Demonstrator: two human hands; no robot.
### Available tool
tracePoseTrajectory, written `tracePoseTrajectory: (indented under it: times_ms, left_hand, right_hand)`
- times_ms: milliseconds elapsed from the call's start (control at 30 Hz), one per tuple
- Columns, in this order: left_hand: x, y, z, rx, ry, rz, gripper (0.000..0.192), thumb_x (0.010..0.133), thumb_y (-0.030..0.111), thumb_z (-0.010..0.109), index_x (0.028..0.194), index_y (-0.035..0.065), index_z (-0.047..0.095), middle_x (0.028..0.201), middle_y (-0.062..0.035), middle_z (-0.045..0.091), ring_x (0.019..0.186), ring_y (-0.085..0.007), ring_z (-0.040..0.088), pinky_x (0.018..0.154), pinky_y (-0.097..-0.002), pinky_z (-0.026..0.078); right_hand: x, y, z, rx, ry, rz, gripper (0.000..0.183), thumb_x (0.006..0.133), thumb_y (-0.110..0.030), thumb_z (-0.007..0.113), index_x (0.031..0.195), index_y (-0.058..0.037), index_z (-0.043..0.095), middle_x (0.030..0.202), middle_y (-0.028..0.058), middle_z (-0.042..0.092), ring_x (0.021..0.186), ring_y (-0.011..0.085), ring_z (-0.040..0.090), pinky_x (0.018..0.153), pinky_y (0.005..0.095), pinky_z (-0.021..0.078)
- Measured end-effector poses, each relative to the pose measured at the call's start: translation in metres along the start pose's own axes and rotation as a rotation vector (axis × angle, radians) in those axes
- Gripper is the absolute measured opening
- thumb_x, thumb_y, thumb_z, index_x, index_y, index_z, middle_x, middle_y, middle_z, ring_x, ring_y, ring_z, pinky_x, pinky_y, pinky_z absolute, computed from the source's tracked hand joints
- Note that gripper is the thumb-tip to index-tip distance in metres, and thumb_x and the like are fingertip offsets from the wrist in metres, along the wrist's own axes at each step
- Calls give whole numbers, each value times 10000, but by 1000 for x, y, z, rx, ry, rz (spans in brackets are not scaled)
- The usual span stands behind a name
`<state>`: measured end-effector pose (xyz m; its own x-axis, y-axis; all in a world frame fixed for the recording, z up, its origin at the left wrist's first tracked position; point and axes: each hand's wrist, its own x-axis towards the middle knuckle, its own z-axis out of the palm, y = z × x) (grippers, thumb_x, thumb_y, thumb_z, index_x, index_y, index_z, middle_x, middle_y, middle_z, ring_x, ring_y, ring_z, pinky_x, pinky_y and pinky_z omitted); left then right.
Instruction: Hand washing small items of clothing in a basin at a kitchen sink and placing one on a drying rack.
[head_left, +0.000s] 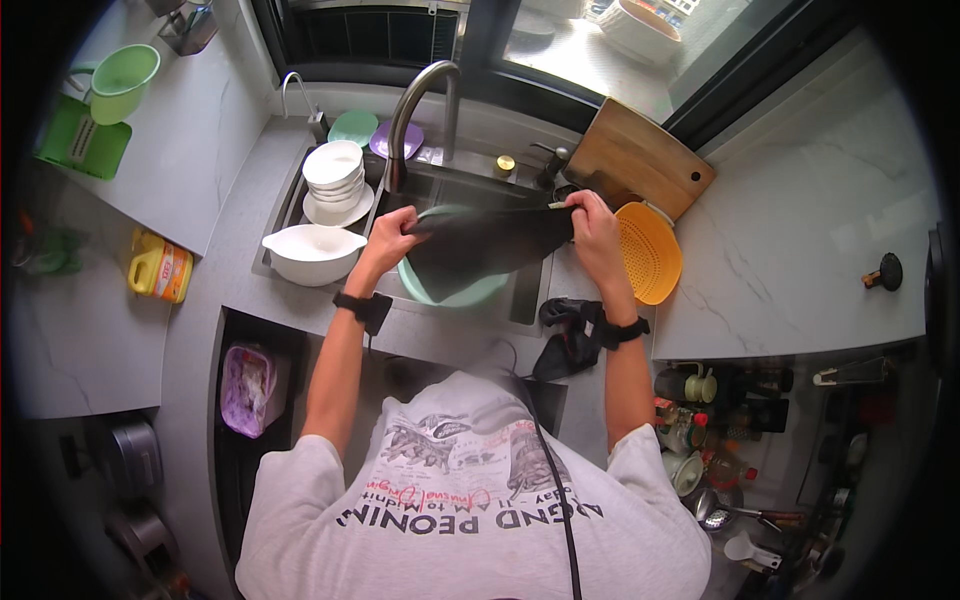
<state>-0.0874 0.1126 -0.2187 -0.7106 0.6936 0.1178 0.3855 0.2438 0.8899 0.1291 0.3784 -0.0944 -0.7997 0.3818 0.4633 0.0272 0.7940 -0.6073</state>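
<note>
A dark piece of cloth (487, 238), blurred by motion, is stretched between my two hands over a pale green basin (457, 296) that sits in the kitchen sink (529, 292). My left hand (395, 236) grips its left end, while my right hand (594, 225) is closed on the upper right corner. The cloth hides most of the basin's inside. Beneath my right wrist, a black bundle of fabric (566, 349) lies on the counter's front edge. The curved metal faucet (409, 112) stands behind the cloth.
White bowls (334, 176) are stacked on a plate left of the basin, behind a white handled bowl (313, 255). A yellow colander (649, 255) and a wooden cutting board (637, 157) stand at the right. A yellow jug (160, 266) is at the left; a black cable runs down my shirt.
</note>
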Motion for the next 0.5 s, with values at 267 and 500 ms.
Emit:
tracePoseTrajectory:
  times_ms: [267, 500]
  left_hand:
    - [9, -15, 1, 122, 250, 211, 305, 723, -35, 760, 942, 5, 551, 895, -170, 585, 881, -404, 599, 788, -446, 482]
    - [91, -187, 99, 137, 181, 123, 315, 786, -57, 645, 1087, 13, 708, 1031, -167, 695, 998, -355, 670, 900, -422, 531]
  right_hand:
    - [17, 40, 41, 18, -34, 163, 206, 925, -48, 484, 1032, 15, 648, 1015, 234, 680, 990, 419, 648, 868, 450, 510]
    - [-8, 210, 176, -273, -144, 534, 232, 823, 29, 555, 1009, 32, 694, 990, 295, 704, 1016, 466, 665, 896, 500, 530]
